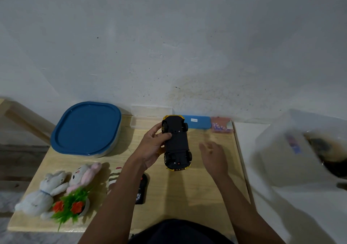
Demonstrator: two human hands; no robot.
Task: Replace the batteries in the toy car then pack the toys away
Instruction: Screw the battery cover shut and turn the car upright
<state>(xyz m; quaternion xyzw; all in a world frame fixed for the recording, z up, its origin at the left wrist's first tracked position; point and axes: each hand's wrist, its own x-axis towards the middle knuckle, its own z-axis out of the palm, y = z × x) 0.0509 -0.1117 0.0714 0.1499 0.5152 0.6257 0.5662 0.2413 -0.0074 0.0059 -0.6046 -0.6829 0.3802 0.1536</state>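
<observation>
The yellow toy car (176,142) is held upside down above the wooden table (187,196), its black underside and four wheels facing up. The left hand (152,146) grips it from its left side, thumb curled over the chassis near the far wheels and the fingers wrapped under the body. Just to the right of the car, apart from it, the right hand (214,157) hovers with loosely spread fingers and holds nothing; it is blurred.

Behind the car, against the wall (169,46), lie a clear plastic case (148,116), a flat blue box (199,122) and a pink packet (221,127). To the car's left stands a container with a blue lid (86,129). Nearer the person and left of the car lie a black remote control (141,189), partly hidden by the left forearm, a striped soft toy (114,178), a pink-eared rabbit plush (82,176), a white plush animal (43,193) and a small artificial plant (71,206) with red flowers. Well to the car's right, on a white surface, sits a blurred translucent box (293,146). The wall is pale, stained and speckled.
</observation>
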